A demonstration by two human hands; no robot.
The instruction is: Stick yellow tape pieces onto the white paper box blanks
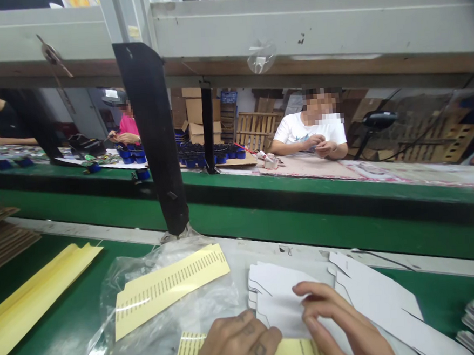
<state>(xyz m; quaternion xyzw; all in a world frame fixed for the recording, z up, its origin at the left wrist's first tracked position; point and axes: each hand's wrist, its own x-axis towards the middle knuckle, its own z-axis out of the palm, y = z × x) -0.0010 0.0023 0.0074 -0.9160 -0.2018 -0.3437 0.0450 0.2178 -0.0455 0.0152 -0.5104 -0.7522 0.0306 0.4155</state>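
Cartons [279, 285], white and flat, lie stacked beyond the hands. Just nearer the wearer than the cartons is the yellow printed sheet [296, 352], partly covered by both hands. At the cartons' near-left edge, the left hand [240, 342] curls over that sheet; its fingertips are hidden, so whether they pinch or merely press I cannot tell. On the cartons' right side, the right hand [344, 321] has index finger and thumb spread wide, nothing visible between them.

Good handling here probably rests on the left hand: steady, even pressure, so the thin sheet neither skids nor curls (glare on the spare yellow sheets [171, 287], left of the cartons, hints at a slick face). The right does best with a light fingertip touch, sparing the cartons' notched flaps, whose layers sit slightly uneven and could snag or bend.
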